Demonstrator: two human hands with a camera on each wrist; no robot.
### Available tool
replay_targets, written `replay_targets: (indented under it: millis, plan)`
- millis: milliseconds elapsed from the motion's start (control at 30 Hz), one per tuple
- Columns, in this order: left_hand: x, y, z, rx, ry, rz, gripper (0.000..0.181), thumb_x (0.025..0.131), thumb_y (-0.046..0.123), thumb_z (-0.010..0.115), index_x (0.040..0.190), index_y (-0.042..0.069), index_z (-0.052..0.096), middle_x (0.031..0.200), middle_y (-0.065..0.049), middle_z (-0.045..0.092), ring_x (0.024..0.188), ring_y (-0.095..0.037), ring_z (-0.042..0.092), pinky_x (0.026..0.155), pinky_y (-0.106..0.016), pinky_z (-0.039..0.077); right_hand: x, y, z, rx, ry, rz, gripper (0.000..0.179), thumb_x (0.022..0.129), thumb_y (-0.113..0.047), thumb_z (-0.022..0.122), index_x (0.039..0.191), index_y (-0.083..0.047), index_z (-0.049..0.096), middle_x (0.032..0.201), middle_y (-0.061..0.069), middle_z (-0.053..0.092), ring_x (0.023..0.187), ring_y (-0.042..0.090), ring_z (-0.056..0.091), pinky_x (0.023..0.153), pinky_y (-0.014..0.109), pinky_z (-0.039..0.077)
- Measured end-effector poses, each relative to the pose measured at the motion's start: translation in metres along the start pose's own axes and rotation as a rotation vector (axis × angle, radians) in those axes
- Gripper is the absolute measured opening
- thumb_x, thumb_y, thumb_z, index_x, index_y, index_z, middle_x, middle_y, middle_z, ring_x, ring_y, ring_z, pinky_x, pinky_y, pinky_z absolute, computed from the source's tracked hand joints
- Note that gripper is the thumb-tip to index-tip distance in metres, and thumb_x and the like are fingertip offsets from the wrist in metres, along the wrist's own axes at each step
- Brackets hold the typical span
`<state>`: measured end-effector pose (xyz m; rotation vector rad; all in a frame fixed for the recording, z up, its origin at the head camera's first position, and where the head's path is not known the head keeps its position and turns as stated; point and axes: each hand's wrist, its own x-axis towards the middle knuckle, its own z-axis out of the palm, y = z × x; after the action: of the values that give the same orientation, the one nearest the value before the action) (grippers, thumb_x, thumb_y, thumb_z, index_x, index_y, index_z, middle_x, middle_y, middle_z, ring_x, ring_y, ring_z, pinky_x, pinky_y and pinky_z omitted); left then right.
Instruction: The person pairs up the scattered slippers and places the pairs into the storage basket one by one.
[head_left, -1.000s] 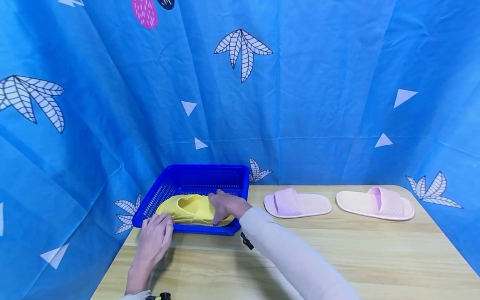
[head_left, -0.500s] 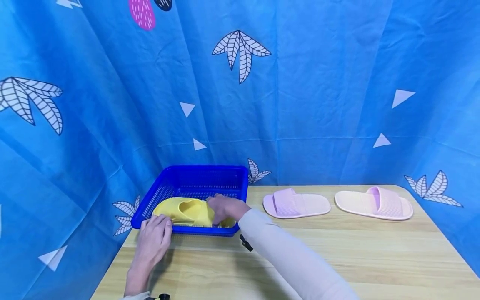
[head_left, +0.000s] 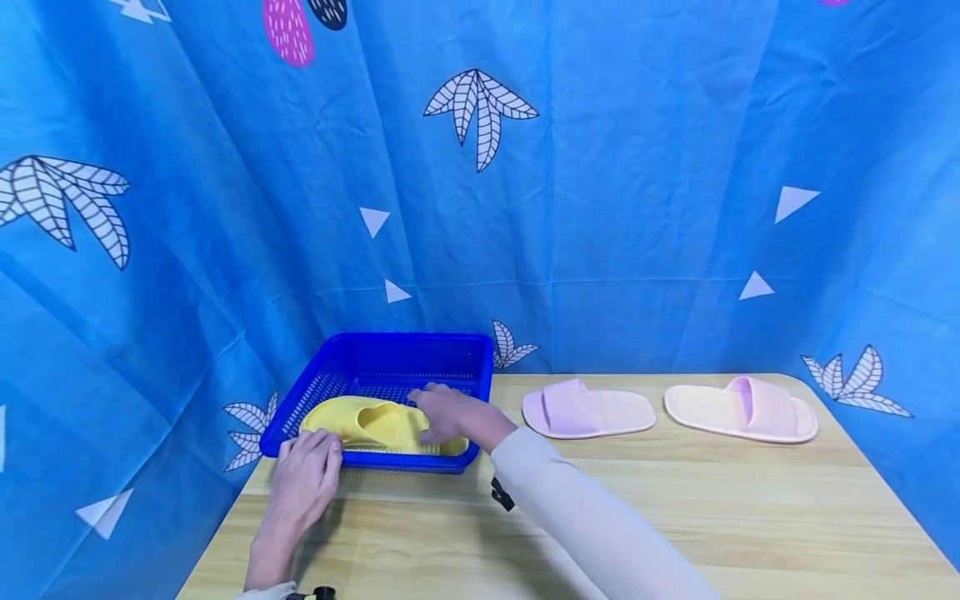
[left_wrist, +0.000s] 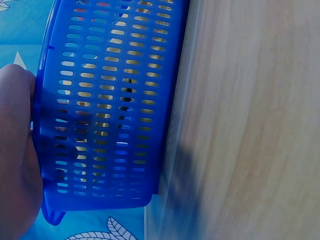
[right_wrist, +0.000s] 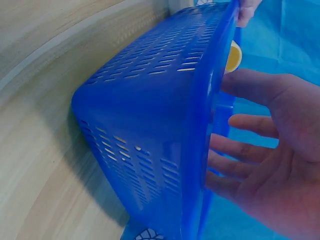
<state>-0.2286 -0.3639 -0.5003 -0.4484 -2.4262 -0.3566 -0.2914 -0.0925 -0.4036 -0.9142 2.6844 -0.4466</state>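
A yellow slipper (head_left: 348, 418) with an open toe lies inside a blue plastic basket (head_left: 423, 337) at the left of the table. My left hand (head_left: 306, 475) grips the basket's front-left rim, its fingers hooked over the edge. In the left wrist view that hand shows only partly, beside the perforated wall. My right hand (head_left: 453, 414) reaches over the right rim, close over the slipper's right end. The right wrist view shows its fingers (right_wrist: 242, 150) spread and fairly straight, with their tips hidden behind the rim.
Two pink slippers, the nearer one (head_left: 622, 411) and the farther one (head_left: 697, 402), lie apart on the wooden table (head_left: 712, 508) right of the basket. A blue patterned curtain (head_left: 637, 183) hangs behind and at both sides.
The yellow slipper has settled slightly lower and to the left in the basket. My right hand has drawn back a little to the right. The left hand keeps its grip on the rim.
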Motion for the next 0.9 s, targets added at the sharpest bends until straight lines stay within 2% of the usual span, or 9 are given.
replay_targets:
  millis: [200, 300, 467, 700, 900]
  plan:
    - [-0.003, 0.002, -0.002, 0.02, -0.036, -0.026, 0.029, 0.103, 0.014, 0.047, 0.094, 0.002, 0.071, 0.095, -0.012, 0.067, 0.094, -0.036, 0.059, 0.085, -0.054, 0.038, -0.021, 0.002, -0.004, 0.054, 0.121, -0.067, 0.059, 0.101, -0.027, 0.067, 0.155, -0.02, 0.046, 0.16, 0.009, 0.041, 0.149, 0.028, 0.035, 0.115, 0.048, 0.037]
    - [-0.006, 0.002, -0.003, 0.033, -0.057, -0.033, 0.029, 0.104, 0.015, 0.046, 0.097, 0.002, 0.072, 0.097, -0.013, 0.067, 0.096, -0.036, 0.059, 0.086, -0.055, 0.038, -0.031, 0.005, -0.004, 0.057, 0.186, -0.112, 0.054, 0.101, -0.027, 0.066, 0.153, -0.02, 0.05, 0.156, 0.008, 0.045, 0.145, 0.027, 0.042, 0.114, 0.045, 0.04]
    - [-0.008, 0.0, -0.004, 0.043, -0.049, -0.02, 0.029, 0.104, 0.014, 0.046, 0.093, 0.003, 0.07, 0.094, -0.011, 0.067, 0.093, -0.035, 0.059, 0.085, -0.056, 0.039, -0.046, 0.014, 0.0, 0.05, 0.276, -0.192, 0.051, 0.102, -0.023, 0.065, 0.15, -0.015, 0.052, 0.15, 0.007, 0.051, 0.14, 0.026, 0.048, 0.111, 0.041, 0.044]
    - [0.0, 0.0, -0.006, 0.032, -0.063, -0.011, 0.033, 0.106, 0.016, 0.044, 0.099, -0.001, 0.072, 0.1, -0.015, 0.068, 0.099, -0.037, 0.059, 0.088, -0.058, 0.039, -0.071, 0.026, -0.003, 0.069, 0.345, -0.197, 0.05, 0.102, -0.024, 0.064, 0.15, -0.014, 0.052, 0.15, 0.007, 0.051, 0.14, 0.026, 0.047, 0.111, 0.043, 0.043]
    - [0.0, 0.006, -0.009, 0.004, -0.024, -0.045, 0.031, 0.104, 0.02, 0.052, 0.106, -0.002, 0.073, 0.107, -0.019, 0.068, 0.106, -0.039, 0.057, 0.095, -0.06, 0.035, -0.096, 0.038, -0.005, 0.103, 0.426, -0.216, 0.049, 0.101, -0.022, 0.066, 0.148, -0.012, 0.054, 0.149, 0.01, 0.052, 0.139, 0.03, 0.048, 0.111, 0.046, 0.044]
